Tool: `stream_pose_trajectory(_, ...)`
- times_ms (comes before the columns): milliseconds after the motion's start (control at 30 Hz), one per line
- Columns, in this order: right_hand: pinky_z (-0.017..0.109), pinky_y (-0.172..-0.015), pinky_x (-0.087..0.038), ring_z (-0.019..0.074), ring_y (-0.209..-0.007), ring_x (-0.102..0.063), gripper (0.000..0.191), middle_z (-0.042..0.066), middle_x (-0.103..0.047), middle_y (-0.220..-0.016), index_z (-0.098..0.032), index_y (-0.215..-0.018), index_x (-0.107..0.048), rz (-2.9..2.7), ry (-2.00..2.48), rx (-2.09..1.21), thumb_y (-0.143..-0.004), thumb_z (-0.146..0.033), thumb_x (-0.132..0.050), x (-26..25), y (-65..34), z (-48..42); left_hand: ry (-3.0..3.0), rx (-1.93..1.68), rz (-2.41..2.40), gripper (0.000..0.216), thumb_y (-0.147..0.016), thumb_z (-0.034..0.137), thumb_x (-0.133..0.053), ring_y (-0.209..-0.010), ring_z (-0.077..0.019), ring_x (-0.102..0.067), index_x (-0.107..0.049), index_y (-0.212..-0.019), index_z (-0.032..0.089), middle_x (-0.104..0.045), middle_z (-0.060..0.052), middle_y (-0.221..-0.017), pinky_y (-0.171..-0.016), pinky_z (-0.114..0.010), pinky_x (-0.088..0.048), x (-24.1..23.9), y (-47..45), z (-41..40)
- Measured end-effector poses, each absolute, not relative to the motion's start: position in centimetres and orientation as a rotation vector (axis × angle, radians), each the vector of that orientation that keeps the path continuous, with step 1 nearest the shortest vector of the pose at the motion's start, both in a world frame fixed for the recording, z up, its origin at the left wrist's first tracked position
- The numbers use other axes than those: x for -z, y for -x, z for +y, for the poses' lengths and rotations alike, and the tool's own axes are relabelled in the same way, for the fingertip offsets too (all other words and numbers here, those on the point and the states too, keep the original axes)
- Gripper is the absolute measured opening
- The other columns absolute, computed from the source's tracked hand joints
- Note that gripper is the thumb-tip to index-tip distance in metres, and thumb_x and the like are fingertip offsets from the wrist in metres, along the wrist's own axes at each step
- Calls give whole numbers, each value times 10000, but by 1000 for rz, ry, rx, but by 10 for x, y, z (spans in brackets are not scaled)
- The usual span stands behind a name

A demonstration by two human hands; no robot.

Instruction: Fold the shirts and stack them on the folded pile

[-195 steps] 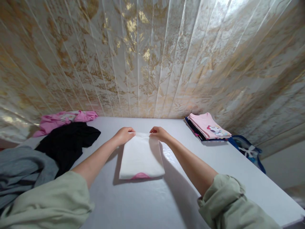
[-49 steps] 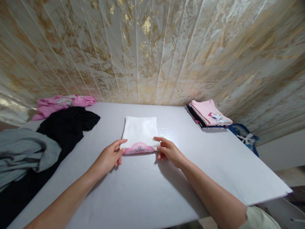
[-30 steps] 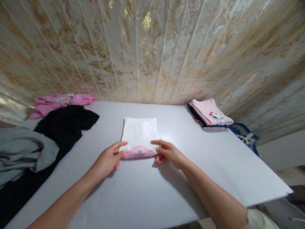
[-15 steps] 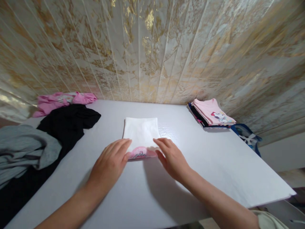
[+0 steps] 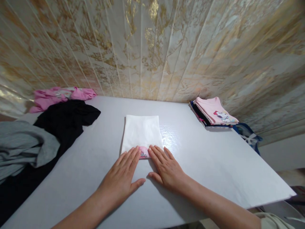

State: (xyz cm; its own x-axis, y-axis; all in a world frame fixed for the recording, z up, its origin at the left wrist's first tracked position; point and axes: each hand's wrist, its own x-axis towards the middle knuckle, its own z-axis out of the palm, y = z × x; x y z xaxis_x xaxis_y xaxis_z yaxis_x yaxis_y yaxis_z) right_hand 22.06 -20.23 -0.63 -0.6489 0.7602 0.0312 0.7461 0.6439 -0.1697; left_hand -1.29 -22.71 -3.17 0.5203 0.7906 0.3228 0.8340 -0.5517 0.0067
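Note:
A folded white garment [image 5: 141, 131] with a pink printed edge lies in the middle of the grey table [image 5: 209, 152]. My left hand [image 5: 122, 176] lies flat and open on the table, fingertips on the garment's near edge. Beside it, my right hand [image 5: 165, 167] is also flat and open, its fingertips at that same pink edge. Neither hand holds anything.
A black garment [image 5: 64, 122], a grey one [image 5: 22, 148] and a pink one [image 5: 60, 95] lie heaped at the left. A stack of folded clothes [image 5: 213, 114], pink on top, sits at the back right by a blue bag [image 5: 249, 136]. A marbled panel wall backs the table.
Both hands slid back toward me from the garment's near corners and flattened. Earlier they pinched the far edge, then the near edge; now only fingertips touch it.

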Motion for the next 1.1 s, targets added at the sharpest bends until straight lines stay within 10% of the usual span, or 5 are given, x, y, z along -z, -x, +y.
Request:
stream_pose_trajectory(600, 504, -1160, -244, 260, -1429, -272, 642, 139, -300, -1545, -123, -1488, -312, -2634, 1397, -206, -950, -449, -440, -6, -225, -203, 2585, 453, -1553, 678, -933, 580, -357, -1419, -254, -310, -323, -1479, 179, -333, -112, -1549, -1155, -438, -261, 1, 12, -215)
stream_pose_trajectory(933, 396, -1129, -299, 247, -1388, -340, 506, 189, -393, -1487, -34, -1427, -399, -2406, 1426, -160, -948, -192, -360, -10, -159, -106, 2468, 267, -1906, 507, -925, 157, -284, -1396, -229, -362, -433, -1399, 59, -408, -163, -1496, -1159, -401, -264, -7, -18, -106)
stream_pose_trajectory(1100, 440, -1161, -198, 230, -1418, -284, 531, 111, -336, -1536, -129, -1475, -344, -2380, 1572, -188, -973, -303, -362, 8, -154, -74, 2474, 306, -1919, 521, -942, 283, -332, -1425, -228, -308, -401, -1438, 136, -341, -109, -1541, -1170, -441, -237, 10, -11, -85)
